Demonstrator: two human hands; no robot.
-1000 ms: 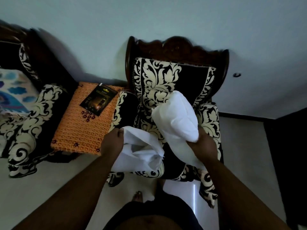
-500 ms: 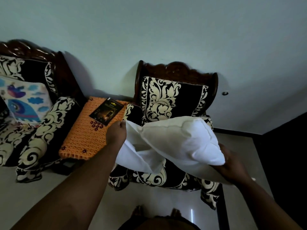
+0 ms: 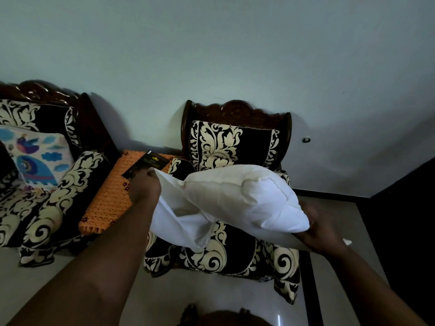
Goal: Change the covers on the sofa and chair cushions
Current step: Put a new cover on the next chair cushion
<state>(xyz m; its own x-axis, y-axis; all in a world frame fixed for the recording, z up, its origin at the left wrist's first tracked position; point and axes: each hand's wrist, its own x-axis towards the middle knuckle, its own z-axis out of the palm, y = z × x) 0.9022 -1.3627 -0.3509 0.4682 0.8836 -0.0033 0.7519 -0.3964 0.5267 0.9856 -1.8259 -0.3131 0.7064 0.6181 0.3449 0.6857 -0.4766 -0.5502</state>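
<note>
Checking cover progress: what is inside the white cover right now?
One end of the white cushion sits in the mouth of the white cover, held open by the left hand; the right hand holds the other end. How deep it reaches is hidden.

Dim room, soft shadows — wide-angle bending at edges

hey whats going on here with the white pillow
A person stands in front of a patterned armchair, working a white cushion and a loose white cover held above the seat. The left hand pinches the edge of the cover, holding it up, while the right hand grips the cushion's far end from below. One end of the cushion sits at the cover's opening; most of it is outside. A colourful cushion sits on the sofa to the left.
</note>
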